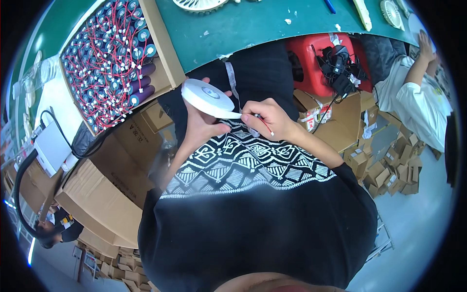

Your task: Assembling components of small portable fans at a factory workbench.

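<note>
A wide roll of white tape (pixel 198 96) is gripped in my left hand (pixel 203 127), with the thumb below it and fingertips showing behind its far edge. A white strip runs from the roll's lower edge to my right hand (pixel 273 119), whose thumb and fingers are pinched together on the strip. From under those fingers comes a short red wire (pixel 265 125) with a small white connector at its tip. The body that the wire belongs to is mostly hidden by my right hand. Both hands are over my lap, short of the table edge.
An open carton (pixel 165 48) of purple battery cells (pixel 142 87) with red wires stands at the left on the green table (pixel 219 29). A red stool (pixel 306 58) bears black power adapters (pixel 340 68). Cardboard boxes (pixel 104 194) lie at both sides. Another person's arm (pixel 418 68) is at the right.
</note>
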{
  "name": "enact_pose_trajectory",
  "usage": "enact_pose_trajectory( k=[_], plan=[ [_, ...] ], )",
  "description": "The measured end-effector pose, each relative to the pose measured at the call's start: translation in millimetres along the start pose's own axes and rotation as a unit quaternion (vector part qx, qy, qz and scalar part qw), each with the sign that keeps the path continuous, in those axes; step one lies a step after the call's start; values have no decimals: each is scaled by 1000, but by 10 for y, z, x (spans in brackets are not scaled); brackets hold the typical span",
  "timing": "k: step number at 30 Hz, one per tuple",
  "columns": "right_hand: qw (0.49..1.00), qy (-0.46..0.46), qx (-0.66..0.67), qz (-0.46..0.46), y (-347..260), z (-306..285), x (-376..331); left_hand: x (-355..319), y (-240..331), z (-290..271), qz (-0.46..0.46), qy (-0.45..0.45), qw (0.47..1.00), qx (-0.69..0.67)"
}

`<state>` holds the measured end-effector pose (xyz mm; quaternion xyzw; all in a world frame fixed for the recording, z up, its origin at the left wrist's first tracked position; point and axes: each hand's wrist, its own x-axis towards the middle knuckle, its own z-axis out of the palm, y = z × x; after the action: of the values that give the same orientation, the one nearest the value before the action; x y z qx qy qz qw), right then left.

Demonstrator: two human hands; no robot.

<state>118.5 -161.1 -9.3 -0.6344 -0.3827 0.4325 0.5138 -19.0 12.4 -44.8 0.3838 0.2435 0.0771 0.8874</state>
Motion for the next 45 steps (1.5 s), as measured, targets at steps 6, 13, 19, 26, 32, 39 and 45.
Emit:
enact_pose_trajectory(
  k=[6, 13, 19, 26, 32, 39, 45],
  plan=[
    [990, 1, -102, -94, 4, 20, 53, -26, 5, 39, 13, 28, 998, 59],
    [989, 123, 72, 38, -24, -266, -9, -91, 260, 166, 95, 53, 894, 435],
    [987, 52, 153, 24, -287, -176, 51, -225, 291, 84, 188, 60, 734, 650],
    [968, 150, 191, 68, -310, -181, 57, -203, 168, 5, 226, 46, 754, 614],
    [941, 124, 304, 80, -229, -100, 14, -154, 203, 57, 203, 42, 760, 616],
    [982, 166, 83, -22, -166, -66, -18, -153, 290, 140, 179, 39, 729, 659],
    [982, 177, -49, -35, -304, -132, -8, -158, 312, 173, 198, 35, 696, 689]
  ],
)
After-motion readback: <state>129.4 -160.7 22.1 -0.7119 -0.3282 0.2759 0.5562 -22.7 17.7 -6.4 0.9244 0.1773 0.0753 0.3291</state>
